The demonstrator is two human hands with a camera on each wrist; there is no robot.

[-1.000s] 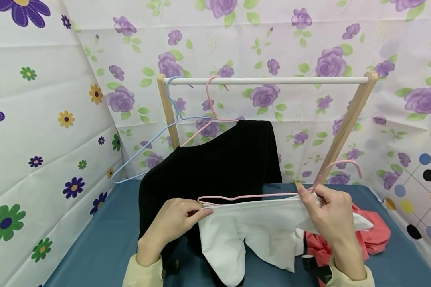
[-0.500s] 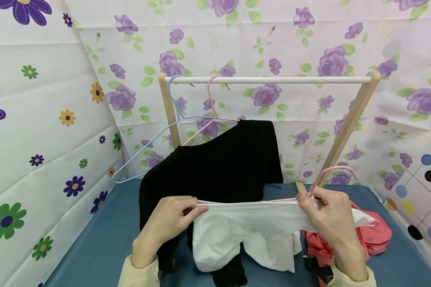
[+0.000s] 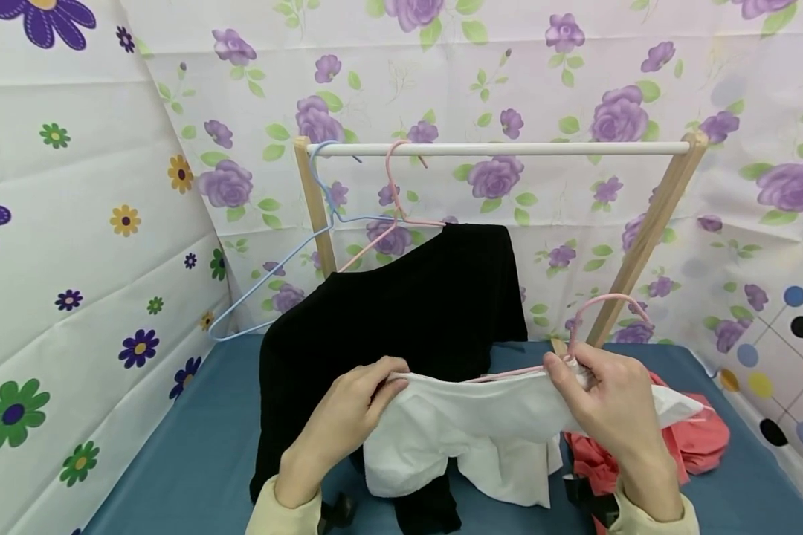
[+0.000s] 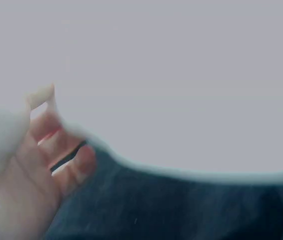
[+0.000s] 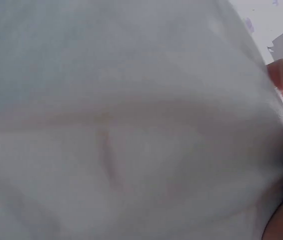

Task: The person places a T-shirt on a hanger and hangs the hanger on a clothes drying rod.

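Note:
A white garment (image 3: 502,416) is stretched between the two hands in the head view. My left hand (image 3: 348,416) pinches its upper edge on the left; the left wrist view shows that hand (image 4: 41,160) with the cloth between thumb and fingers. My right hand (image 3: 616,416) grips the cloth on the right, close to the neck of a pink hanger (image 3: 571,327). The hanger's hook rises above this hand. Part of its bar shows behind the cloth edge, and its left end is hidden. White fabric (image 5: 131,165) fills most of the right wrist view.
Behind the hands stands a rack with a white rail (image 3: 508,149). From it hang a blue hanger (image 3: 261,282) and a black shirt (image 3: 401,319) on another pink hanger. A coral-red cloth (image 3: 699,438) lies crumpled on the blue surface (image 3: 174,431) at the right.
The hanger's left end, bare a second ago, is now covered by the white cloth. My left hand moved left, then right and slightly up. The held hanger's hook shifted left.

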